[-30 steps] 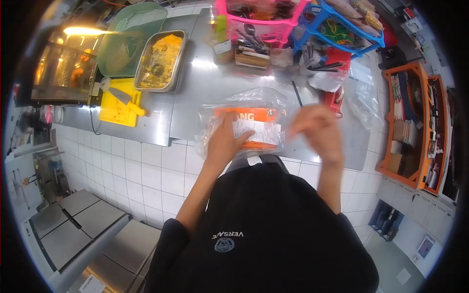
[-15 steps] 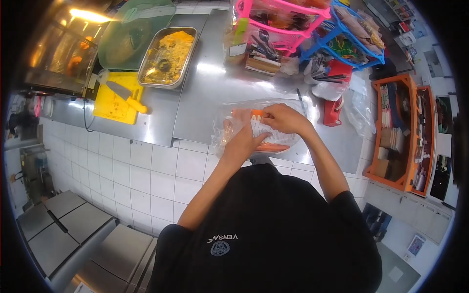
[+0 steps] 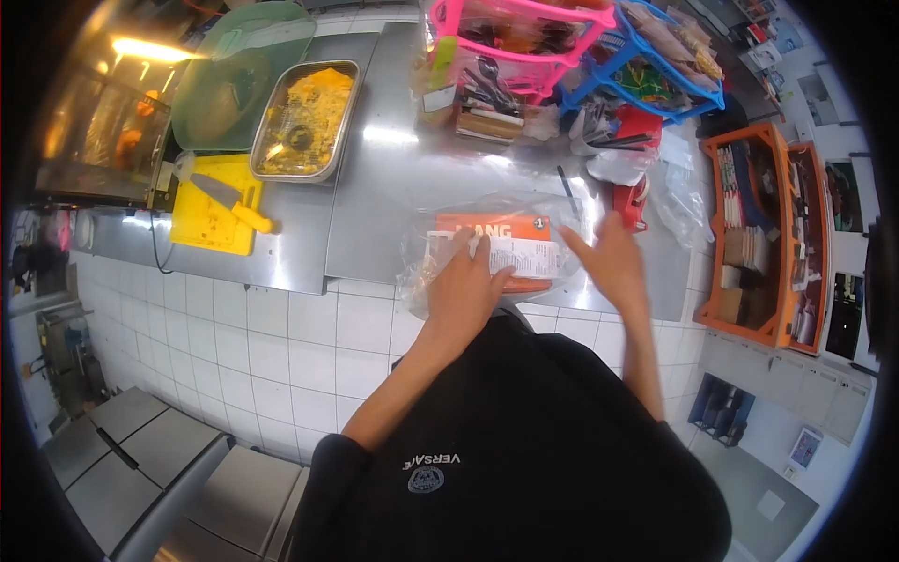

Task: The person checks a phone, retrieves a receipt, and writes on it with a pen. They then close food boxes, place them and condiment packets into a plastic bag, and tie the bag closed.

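Head view: left hand [image 3: 465, 286] presses flat on bagged box [image 3: 493, 245]; right hand [image 3: 611, 262] hovers, grip spread.

Orange package [image 3: 496, 245] in clear bag, flat on counter.

A clear, glossy plastic bag [image 3: 487, 248] wraps an orange box bearing a white paper receipt [image 3: 510, 253] on a smooth, brushed-metal bench [image 3: 375, 197], beside a matt yellow plastic cutting board [image 3: 208, 220] and a shiny metal tray [image 3: 304, 117].
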### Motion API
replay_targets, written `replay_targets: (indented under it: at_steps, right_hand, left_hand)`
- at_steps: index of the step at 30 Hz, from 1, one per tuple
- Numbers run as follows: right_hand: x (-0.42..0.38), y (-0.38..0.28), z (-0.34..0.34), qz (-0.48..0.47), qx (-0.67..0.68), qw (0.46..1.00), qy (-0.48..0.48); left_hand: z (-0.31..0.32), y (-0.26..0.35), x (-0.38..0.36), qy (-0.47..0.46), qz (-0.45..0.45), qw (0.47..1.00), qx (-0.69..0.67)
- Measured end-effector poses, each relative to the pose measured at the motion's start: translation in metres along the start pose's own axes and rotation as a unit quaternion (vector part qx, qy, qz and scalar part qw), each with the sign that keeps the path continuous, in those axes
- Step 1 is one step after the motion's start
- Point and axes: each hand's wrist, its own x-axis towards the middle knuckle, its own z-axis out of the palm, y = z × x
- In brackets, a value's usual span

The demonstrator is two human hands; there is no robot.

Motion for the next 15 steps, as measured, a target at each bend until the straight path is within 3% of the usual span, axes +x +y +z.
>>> replay_targets:
  at_steps: [2, 4, 5, 8, 11, 14, 15]
  right_hand:
    - [0.003, 0.014, 0.039, 0.051, 0.137, 0.989, -0.035]
    - [0.016, 0.053, 0.07, 0.055, 0.274, 0.959, -0.051]
    - [0.007, 0.067, 0.063, 0.022, 0.279, 0.959, -0.037]
    - [-0.021, 0.075, 0.027, 0.034, 0.268, 0.961, 0.065]
    - [-0.024, 0.079, -0.014, 0.028, 0.235, 0.971, 0.044]
    - [-0.025, 0.034, -0.037, -0.027, 0.319, 0.947, 0.009]
    - [-0.022, 0.018, -0.028, -0.075, 0.233, 0.969, 0.023]
  left_hand:
    - [-0.031, 0.011, -0.012, 0.012, 0.1, 0.995, 0.019]
    - [-0.059, 0.02, -0.011, 0.118, 0.056, 0.985, 0.114]
    - [-0.067, 0.019, -0.013, 0.168, 0.029, 0.972, 0.16]
    - [-0.067, -0.025, -0.008, 0.191, -0.016, 0.969, 0.154]
    - [-0.101, -0.013, -0.014, 0.095, -0.161, 0.98, -0.071]
    - [-0.111, -0.001, -0.016, 0.132, -0.147, 0.969, -0.146]
    - [-0.112, 0.006, -0.015, 0.119, -0.145, 0.967, -0.171]
